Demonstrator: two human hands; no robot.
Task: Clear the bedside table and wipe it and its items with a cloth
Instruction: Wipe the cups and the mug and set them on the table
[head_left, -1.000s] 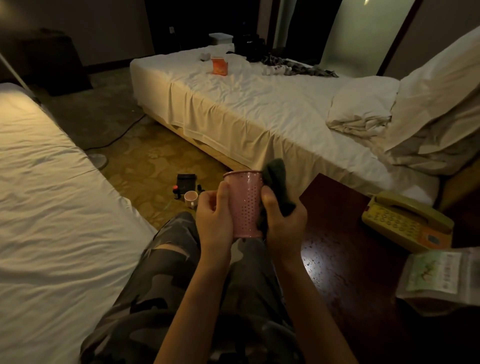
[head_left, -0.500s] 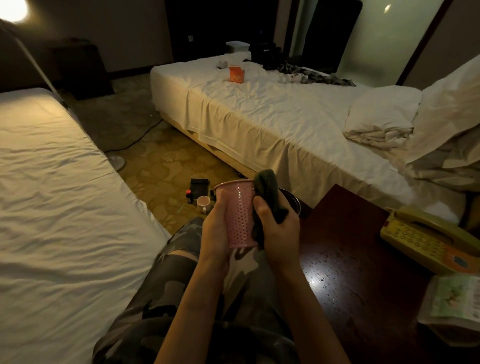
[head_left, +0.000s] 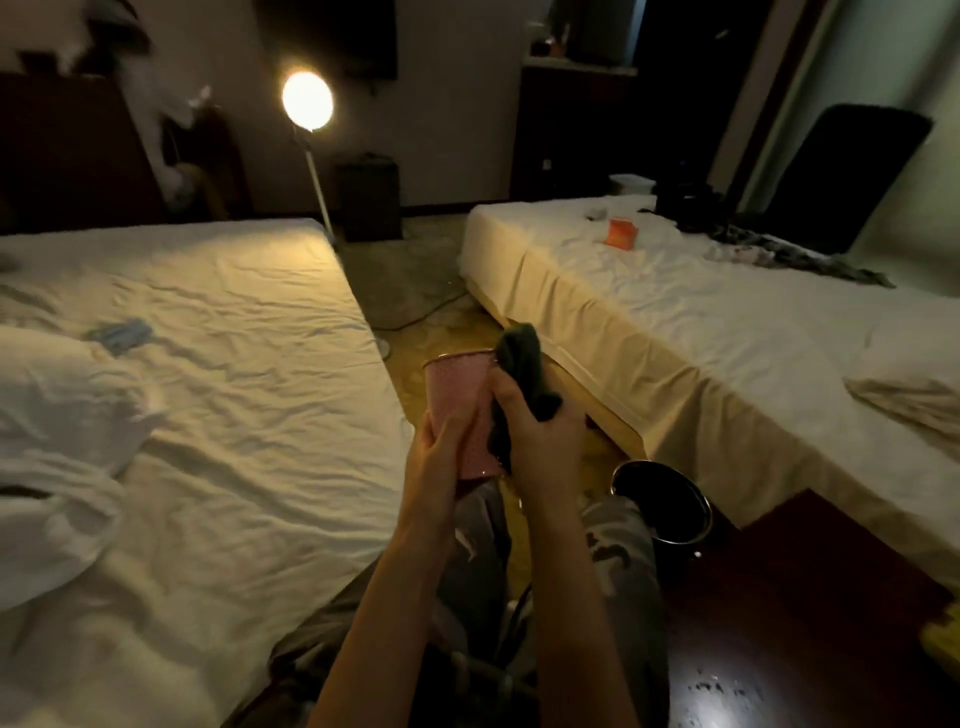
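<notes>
A pink perforated cup (head_left: 457, 387) is held upright above my lap, between the two beds. My left hand (head_left: 441, 457) grips its lower left side. My right hand (head_left: 540, 441) grips a dark green cloth (head_left: 524, 364) and presses it against the cup's right side; the cloth sticks up above the rim. The dark wooden bedside table (head_left: 810, 623) fills the lower right, its top shiny with wet specks.
A white bed (head_left: 208, 395) with a pillow lies on the left and another bed (head_left: 701, 322) on the right with an orange item (head_left: 621, 232). A black bin (head_left: 662, 501) stands by the table's corner. A floor lamp (head_left: 307, 101) glows behind.
The view has swung left and up, so the telephone and the packet on the table have left the frame. Both hands still hold the cup and cloth, now a little higher and further out.
</notes>
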